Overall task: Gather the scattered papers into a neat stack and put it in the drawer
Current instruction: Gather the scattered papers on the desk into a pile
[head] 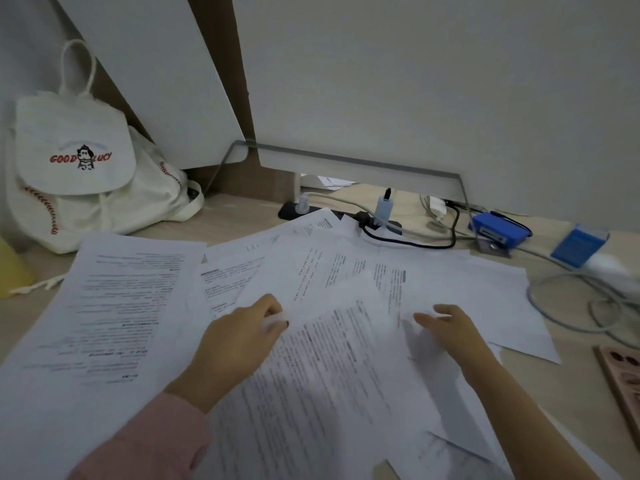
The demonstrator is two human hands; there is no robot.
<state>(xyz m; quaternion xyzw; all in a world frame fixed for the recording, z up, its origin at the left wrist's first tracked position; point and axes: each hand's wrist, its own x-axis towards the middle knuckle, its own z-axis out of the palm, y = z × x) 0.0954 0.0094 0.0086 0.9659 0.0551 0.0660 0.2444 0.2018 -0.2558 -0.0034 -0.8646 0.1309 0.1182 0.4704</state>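
Observation:
Several printed white papers [114, 306] lie scattered and overlapping across the wooden desk [235, 216]. My left hand [242, 337], in a pink sleeve, rests on the middle of the pile, with its fingers curled on the edge of a central sheet [332, 368]. My right hand [453, 334] lies flat on the papers to the right, fingers spread toward the left. More sheets [485, 299] fan out under and beyond it. No drawer is in view.
A white drawstring backpack [79, 174] leans at the back left. A black power strip [346, 216] with plugs and cables, a blue box [498, 230] and a blue-and-white device [581, 247] sit at the back right. A pink tray [623, 386] is at the right edge, a yellow object [10, 268] at the left.

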